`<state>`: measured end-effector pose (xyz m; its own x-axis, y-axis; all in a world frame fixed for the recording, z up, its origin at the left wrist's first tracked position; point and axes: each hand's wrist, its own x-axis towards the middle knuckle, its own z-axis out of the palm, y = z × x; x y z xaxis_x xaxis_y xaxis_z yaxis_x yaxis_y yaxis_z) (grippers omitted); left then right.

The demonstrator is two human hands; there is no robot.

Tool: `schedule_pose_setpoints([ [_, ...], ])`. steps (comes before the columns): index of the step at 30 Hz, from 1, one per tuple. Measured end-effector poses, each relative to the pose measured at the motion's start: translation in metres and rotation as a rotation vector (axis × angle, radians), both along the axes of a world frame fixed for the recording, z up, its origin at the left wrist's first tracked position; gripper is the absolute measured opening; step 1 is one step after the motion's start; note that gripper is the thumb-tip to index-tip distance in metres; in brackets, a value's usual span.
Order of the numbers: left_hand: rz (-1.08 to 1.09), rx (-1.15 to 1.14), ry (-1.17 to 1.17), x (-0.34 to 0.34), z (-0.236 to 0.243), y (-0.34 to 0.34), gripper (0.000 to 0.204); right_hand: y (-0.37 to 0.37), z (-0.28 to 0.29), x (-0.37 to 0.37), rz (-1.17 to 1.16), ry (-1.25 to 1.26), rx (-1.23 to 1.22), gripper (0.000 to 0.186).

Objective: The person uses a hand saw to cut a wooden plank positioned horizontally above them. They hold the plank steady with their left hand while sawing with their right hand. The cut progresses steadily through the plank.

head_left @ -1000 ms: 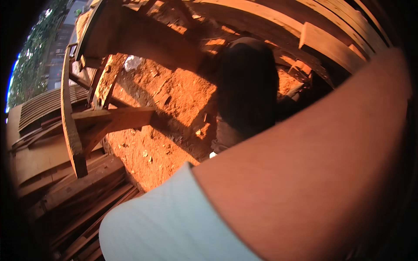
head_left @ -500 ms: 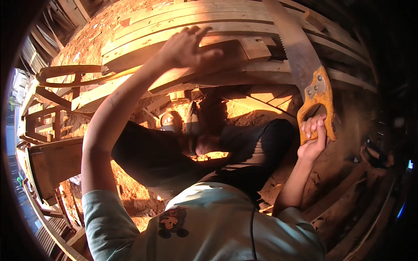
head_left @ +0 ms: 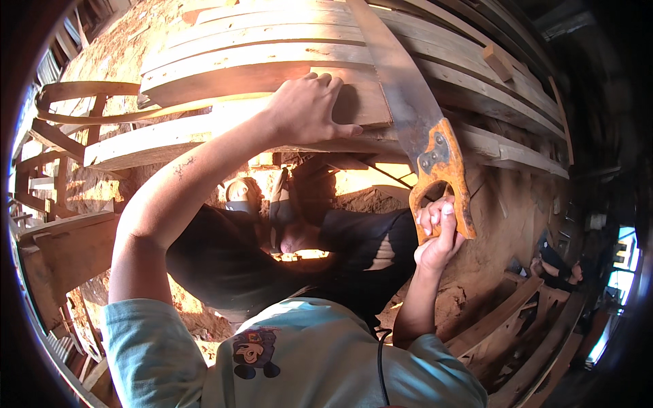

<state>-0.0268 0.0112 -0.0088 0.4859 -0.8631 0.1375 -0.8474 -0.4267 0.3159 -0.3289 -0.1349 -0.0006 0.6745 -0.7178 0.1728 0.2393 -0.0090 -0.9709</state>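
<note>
My right hand [head_left: 437, 234] is wrapped round the worn orange handle of a handsaw [head_left: 401, 81]. The saw's wide blade slants up and to the left, its toothed edge at the right end of a short wooden board [head_left: 367, 95]. Whether the teeth touch the wood, I cannot tell. On that board lies my left hand [head_left: 306, 109], fingers bent over its top and thumb stretched along the near side, gripping it. Several long pale timbers [head_left: 272, 54] lie side by side beneath and beyond the board.
A small wood block [head_left: 498, 62] sits on the timbers at the far right. At the left stands a wooden frame [head_left: 64, 143] with a curved strip. My bent legs [head_left: 367, 238] are below the timbers. Long planks [head_left: 496, 316] lie at lower right, near another person's limbs [head_left: 558, 268].
My left hand has come down from the air onto the short board and grips it. The saw has shifted left in the picture, to the board's right end; the view has also moved.
</note>
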Motion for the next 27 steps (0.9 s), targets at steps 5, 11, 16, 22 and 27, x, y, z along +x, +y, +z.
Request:
schedule_pose_setpoints([
  [5, -0.002, 0.027, 0.019, -0.001, 0.006, 0.000, 0.094, -0.003, 0.005, -0.008, 0.048, 0.081, -0.043, 0.009],
  [11, -0.025, 0.053, 0.079, -0.001, 0.015, -0.001, 0.093, -0.017, 0.011, -0.005, 0.233, 0.133, -0.054, 0.015],
  [16, -0.009, 0.001, 0.025, 0.002, 0.004, 0.001, 0.089, -0.024, 0.002, 0.021, 0.192, 0.062, 0.154, 0.015],
  [22, -0.034, 0.046, 0.029, 0.001, 0.013, 0.002, 0.088, -0.023, -0.005, -0.045, 0.356, 0.099, 0.052, 0.027],
  [27, -0.049, 0.052, 0.045, 0.002, 0.012, -0.001, 0.087, -0.017, 0.001, -0.021, 0.294, 0.139, 0.044, 0.023],
])
